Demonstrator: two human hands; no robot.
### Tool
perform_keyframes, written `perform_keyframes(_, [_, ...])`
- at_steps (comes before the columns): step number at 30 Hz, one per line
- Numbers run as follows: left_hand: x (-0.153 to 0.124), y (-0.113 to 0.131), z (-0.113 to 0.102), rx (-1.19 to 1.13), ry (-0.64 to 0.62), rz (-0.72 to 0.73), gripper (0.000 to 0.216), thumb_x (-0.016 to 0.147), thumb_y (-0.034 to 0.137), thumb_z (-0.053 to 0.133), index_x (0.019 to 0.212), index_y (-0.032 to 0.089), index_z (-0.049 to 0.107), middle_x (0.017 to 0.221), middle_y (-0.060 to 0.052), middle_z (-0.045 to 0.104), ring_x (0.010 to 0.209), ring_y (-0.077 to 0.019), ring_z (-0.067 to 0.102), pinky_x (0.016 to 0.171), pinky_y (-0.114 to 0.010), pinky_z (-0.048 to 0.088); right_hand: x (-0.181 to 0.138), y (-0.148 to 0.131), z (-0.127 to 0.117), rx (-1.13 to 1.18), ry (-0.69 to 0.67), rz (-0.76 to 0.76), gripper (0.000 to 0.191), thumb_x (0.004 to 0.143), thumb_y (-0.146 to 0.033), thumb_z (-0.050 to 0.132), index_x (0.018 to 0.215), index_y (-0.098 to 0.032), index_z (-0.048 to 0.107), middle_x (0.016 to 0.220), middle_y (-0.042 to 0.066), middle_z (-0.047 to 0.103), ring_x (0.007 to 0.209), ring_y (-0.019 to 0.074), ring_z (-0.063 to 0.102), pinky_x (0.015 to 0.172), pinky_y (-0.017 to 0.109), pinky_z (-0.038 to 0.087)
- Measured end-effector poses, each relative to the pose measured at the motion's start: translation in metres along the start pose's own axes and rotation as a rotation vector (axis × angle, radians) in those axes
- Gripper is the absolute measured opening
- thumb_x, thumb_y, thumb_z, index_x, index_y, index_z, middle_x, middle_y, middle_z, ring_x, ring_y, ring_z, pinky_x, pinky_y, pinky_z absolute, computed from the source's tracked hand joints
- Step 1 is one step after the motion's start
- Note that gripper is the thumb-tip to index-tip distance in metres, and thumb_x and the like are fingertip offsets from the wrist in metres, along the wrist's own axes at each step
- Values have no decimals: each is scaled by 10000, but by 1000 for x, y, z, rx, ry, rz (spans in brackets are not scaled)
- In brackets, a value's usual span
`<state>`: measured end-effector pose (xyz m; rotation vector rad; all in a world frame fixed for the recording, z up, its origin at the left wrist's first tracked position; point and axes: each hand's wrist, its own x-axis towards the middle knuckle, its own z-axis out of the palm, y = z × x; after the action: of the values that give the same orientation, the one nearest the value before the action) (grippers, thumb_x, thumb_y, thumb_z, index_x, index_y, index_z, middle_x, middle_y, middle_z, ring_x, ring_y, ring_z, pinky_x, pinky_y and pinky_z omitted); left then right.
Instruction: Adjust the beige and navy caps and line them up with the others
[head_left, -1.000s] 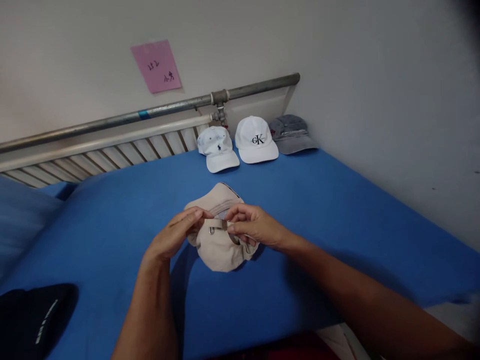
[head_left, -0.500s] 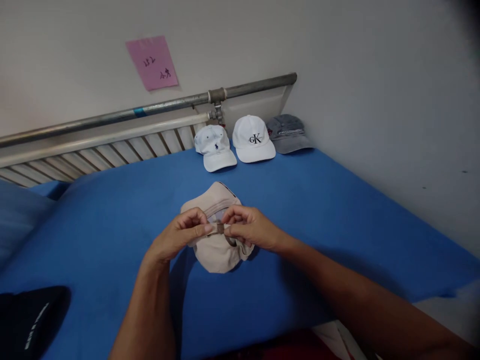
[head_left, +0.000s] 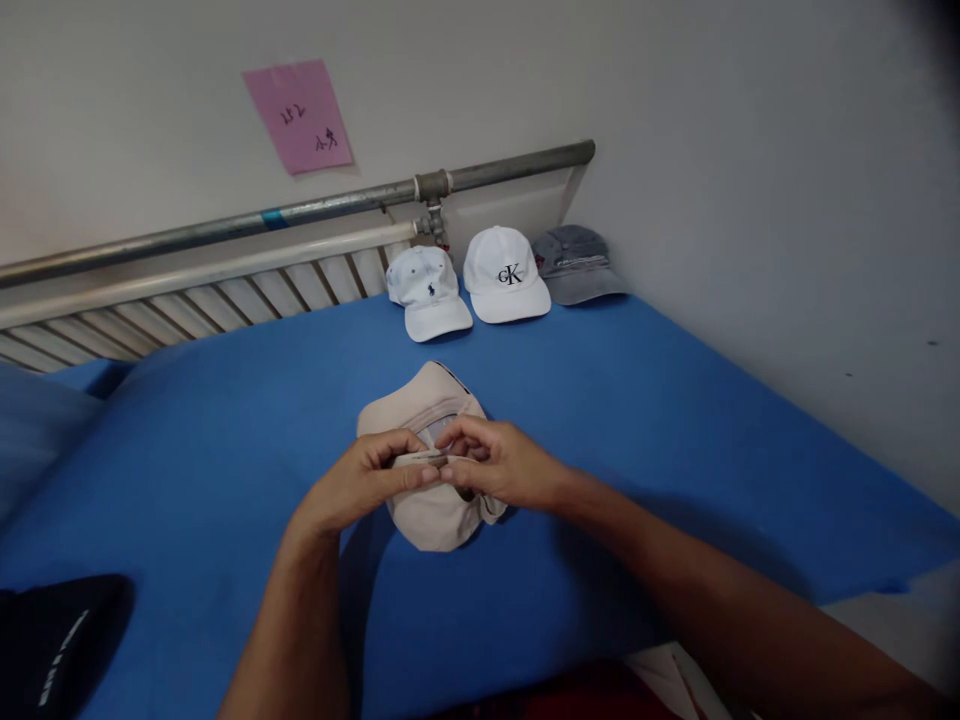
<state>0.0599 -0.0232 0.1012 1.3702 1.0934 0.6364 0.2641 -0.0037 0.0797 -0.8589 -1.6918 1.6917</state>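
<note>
A beige baseball cap lies on the blue-covered surface in front of me, its brim pointing away and its back opening facing up. My left hand pinches the adjustment strap at the back of the cap from the left, thumb on top. From the right, my right hand pinches the same strap, its thumb tip almost meeting the left thumb. The strap's buckle is mostly covered by the fingers. Part of the cap's inside shows between the hands.
Beyond stand a white cap with a small logo, a white cap with black letters and a grey cap. A black cap lies near left. A radiator and pipe run along the wall.
The left thumb has slid right along the strap, closer to the right thumb, and the fingers now cover the buckle that showed before. The view has shifted slightly.
</note>
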Motion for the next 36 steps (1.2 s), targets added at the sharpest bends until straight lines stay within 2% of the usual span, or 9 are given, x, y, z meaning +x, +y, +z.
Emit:
perform_keyframes(3, [-1,0,-1,47,-16,18,257,768,369,720,812,125,654,722,-3,590,681,-109,501,620,-238,379,-2,-1,-2,-97,-78,-9,194,819,-354,621,818,-164,579,618,-45,543,545,75,498,499,198,391])
perform_keyframes(7, [-1,-1,-1,100,-30,43,271,792,388,691,790,121,647,702,4,563,661,-102,471,604,-235,361,-2,0,-3,-150,-116,-14,235,859,-384,577,779,-165,549,575,-51,528,501,67,474,461,186,353])
perform_keyframes(15, [-1,1,0,167,-21,92,304,822,411,640,723,125,608,647,16,512,619,-96,429,559,-225,332,-2,2,3,-153,-64,-66,276,896,-318,524,665,-168,500,540,-47,532,480,60,479,469,182,363])
perform_keyframes(21, [1,0,0,123,-15,96,298,810,403,652,702,136,573,649,24,495,626,-96,417,572,-220,332,-2,4,2,-25,-105,4,249,870,-395,559,758,-176,527,528,-63,512,453,66,466,437,183,363])
perform_keyframes(26, [-3,-1,-6,106,-41,79,334,868,459,560,769,145,622,672,7,521,624,-111,420,565,-232,327,-3,-2,0,-144,-96,21,250,893,-324,521,704,-165,558,542,-48,527,451,59,465,449,182,366])
perform_keyframes(29, [-4,-6,-11,71,10,83,361,886,471,529,771,146,634,672,4,526,622,-113,414,571,-237,322,-3,-3,-2,-119,-85,38,274,889,-341,528,682,-164,561,569,-38,549,448,53,456,439,179,358])
perform_keyframes(32, [-4,-12,-14,-13,74,87,311,849,429,595,725,144,608,639,17,503,596,-101,396,561,-230,306,-1,-1,-2,-91,-52,55,290,881,-367,530,679,-163,562,556,-37,542,441,50,438,431,174,345])
perform_keyframes(36, [-4,-12,-16,-82,-4,70,153,747,275,681,826,146,655,715,-1,583,655,-115,479,612,-229,355,3,1,-3,-70,-26,84,265,879,-340,516,680,-166,540,587,-28,551,449,58,457,418,179,343])
